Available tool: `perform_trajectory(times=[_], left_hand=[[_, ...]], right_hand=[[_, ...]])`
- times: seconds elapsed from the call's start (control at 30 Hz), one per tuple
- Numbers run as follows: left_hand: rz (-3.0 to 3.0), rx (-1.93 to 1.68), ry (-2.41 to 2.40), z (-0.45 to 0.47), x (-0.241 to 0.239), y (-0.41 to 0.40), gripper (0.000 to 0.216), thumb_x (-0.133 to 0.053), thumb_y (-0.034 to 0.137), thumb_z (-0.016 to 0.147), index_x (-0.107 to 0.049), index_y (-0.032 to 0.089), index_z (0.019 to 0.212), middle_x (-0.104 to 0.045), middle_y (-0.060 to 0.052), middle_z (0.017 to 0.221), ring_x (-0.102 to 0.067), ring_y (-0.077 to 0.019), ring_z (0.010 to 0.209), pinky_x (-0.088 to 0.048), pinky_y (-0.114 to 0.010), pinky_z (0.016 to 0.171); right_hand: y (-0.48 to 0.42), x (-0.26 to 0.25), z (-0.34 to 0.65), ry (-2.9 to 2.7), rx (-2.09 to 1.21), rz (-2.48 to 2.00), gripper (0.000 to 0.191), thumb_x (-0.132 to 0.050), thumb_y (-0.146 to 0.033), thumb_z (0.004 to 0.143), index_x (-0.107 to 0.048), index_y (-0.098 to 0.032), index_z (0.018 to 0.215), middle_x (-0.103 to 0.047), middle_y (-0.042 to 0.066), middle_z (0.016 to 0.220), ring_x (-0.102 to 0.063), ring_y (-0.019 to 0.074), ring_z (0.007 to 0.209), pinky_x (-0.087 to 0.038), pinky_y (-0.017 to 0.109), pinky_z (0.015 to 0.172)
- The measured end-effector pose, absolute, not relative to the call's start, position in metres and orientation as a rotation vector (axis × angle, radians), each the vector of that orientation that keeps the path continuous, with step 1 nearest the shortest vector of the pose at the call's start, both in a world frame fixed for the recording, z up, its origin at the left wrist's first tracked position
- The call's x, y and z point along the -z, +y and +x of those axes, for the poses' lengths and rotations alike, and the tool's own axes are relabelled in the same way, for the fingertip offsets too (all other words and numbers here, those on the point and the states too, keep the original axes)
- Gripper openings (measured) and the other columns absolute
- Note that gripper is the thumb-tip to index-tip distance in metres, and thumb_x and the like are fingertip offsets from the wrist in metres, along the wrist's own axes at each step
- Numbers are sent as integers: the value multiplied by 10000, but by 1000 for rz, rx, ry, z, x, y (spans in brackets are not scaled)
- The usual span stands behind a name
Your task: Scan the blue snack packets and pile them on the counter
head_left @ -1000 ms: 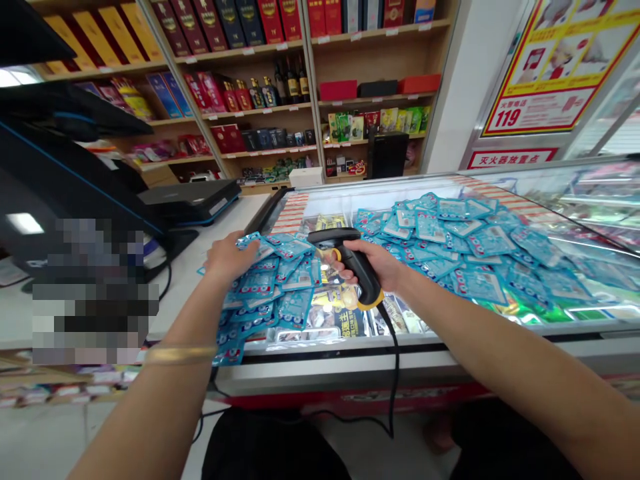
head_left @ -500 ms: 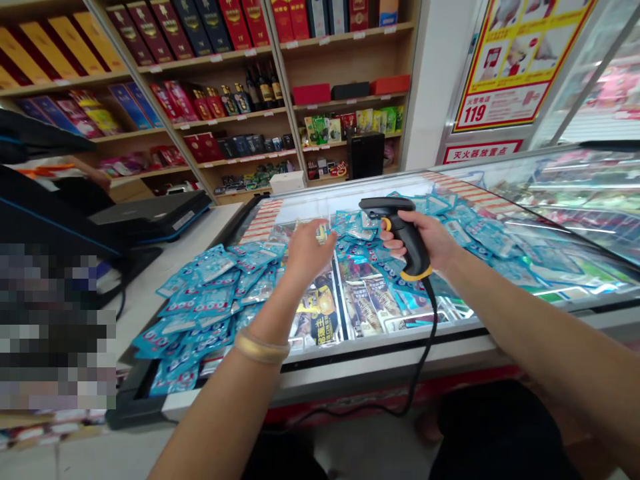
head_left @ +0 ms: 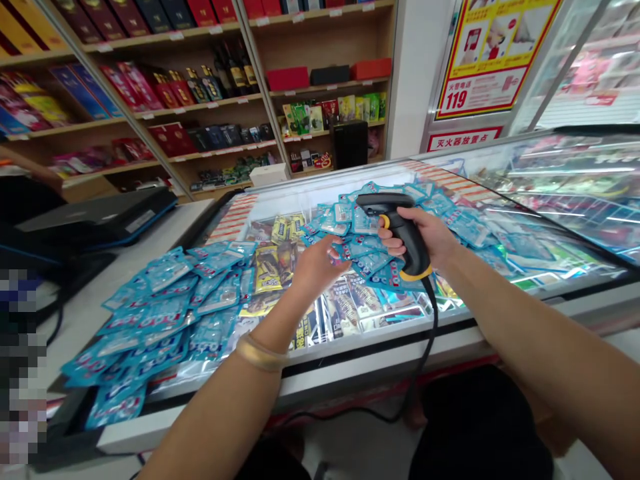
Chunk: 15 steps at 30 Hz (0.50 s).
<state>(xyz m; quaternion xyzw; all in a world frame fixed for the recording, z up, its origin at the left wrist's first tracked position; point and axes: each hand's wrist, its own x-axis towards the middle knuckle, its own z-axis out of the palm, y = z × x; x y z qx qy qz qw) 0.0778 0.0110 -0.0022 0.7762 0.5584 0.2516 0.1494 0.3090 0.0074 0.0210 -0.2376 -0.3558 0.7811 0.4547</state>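
Note:
My right hand (head_left: 430, 237) grips a black barcode scanner (head_left: 397, 223) with a yellow trim, its head pointing left over the glass-topped freezer (head_left: 350, 347). My left hand (head_left: 317, 267), a gold bangle on its wrist, pinches one blue packet (head_left: 350, 250) at the near edge of the right pile of blue packets (head_left: 450, 220), just under the scanner's head. A second pile of blue packets (head_left: 165, 307) is spread over the freezer lid's left end.
A black cable (head_left: 425, 360) hangs from the scanner over the freezer's front edge. A black till machine (head_left: 95, 217) stands on the white counter at left. Shelves of boxes and bottles (head_left: 200, 87) fill the back wall. Another freezer (head_left: 575, 180) lies to the right.
My left hand left the left pile, crossed to the right pile and now pinches a packet under the scanner. The scanner shifted slightly right and farther out. The view panned right.

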Motion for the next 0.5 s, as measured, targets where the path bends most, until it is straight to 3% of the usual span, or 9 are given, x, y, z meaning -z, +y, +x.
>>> perform_trajectory(times=[0.13, 0.3, 0.4, 0.5], left_hand=[[2427, -754, 1498, 74, 5, 15, 201, -652, 247, 804, -767, 246, 969, -707, -22, 806, -626, -156, 663, -492, -308, 676], [2468, -981, 1429, 66, 4, 17, 203, -577, 245, 864, -776, 235, 904, -692, -58, 867, -640, -164, 705, -530, -327, 704], [2200, -1227, 1359, 64, 4, 19, 170, -559, 264, 875, -722, 218, 889, -674, -80, 1010, -676, -167, 759, -561, -312, 678], [1730, -1374, 1257, 64, 4, 23, 126, -516, 302, 899, -602, 232, 959, -650, -48, 963, -697, -157, 705, -559, -271, 566]], right_hand=[[7, -17, 306, -928, -1948, -609, 200, -590, -329, 849, -571, -143, 920, -552, 32, 713, -449, 105, 531, -426, 210, 455], [8, -15, 307, -965, -1954, -622, 180, -575, -325, 860, -556, -162, 934, -555, 27, 716, -446, 108, 537, -428, 218, 470], [7, -15, 307, -947, -1941, -638, 177, -582, -321, 854, -559, -161, 927, -550, 34, 716, -445, 112, 542, -416, 219, 467], [6, -16, 306, -926, -1946, -652, 175, -590, -314, 844, -560, -156, 914, -539, 40, 717, -438, 121, 546, -404, 227, 455]])
